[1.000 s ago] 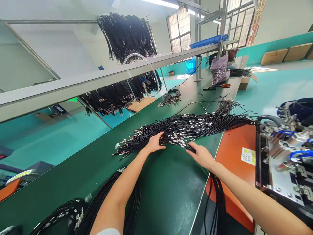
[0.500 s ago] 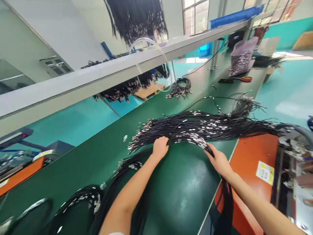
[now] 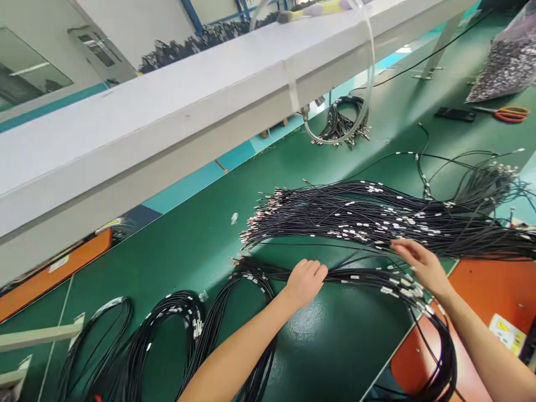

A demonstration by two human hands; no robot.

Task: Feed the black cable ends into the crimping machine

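The green table lies under both hands and runs far beyond them. Beyond the left hand and higher than it, a long white beam crosses over the table.

The big pile of black cables is spread flat on the table just beyond both hands, with its metal ends pointing to the left, past the left hand. On the near left of the left hand, close along its forearm, several looped cables lie on the table.

An orange surface is below the right hand, next to the table edge. The thin bundle of the same black cables runs between the two hands and then bends down over the table edge under the right wrist.

The left hand rests on this thin bundle with its fingers curled down. It is not possible to see if they really close around the strands. The right hand is released, with fingers stretched and a little apart; its fingertips touch the near edge of the big pile, and its palm lies over the thin bundle.

Well beyond the right hand there is a plastic bag of small parts. A small coil of cables lies far beyond the left hand, under the beam. Red scissors lie just in front of the bag.
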